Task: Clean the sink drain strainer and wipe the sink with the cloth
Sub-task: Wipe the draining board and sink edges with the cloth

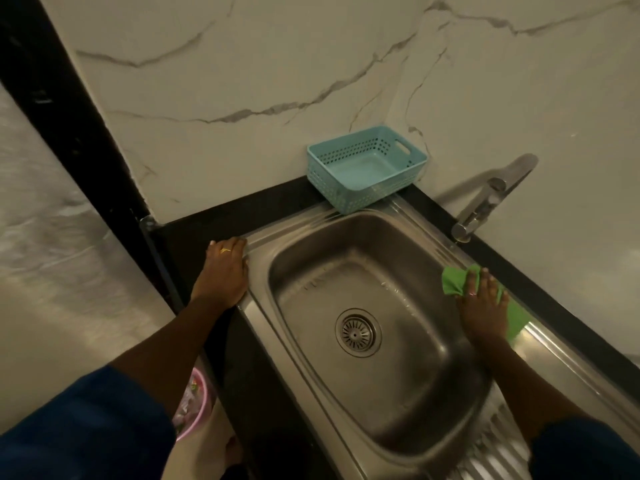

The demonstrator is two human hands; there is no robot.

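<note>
Two hands are at the sink (304, 306). The left hand (225, 271) lies flat, fingers straight, on the left rim where it meets the counter (207, 230). The right hand (483, 306) presses the green cloth (453, 280) against the right rim, fingers extended rather than curled. The strainer (357, 332) sits in the drain (too small to judge its cleanliness). The step in hand appears to be wiping; next the cloth probably needs sweeping along the rim and down into the basin.
</note>
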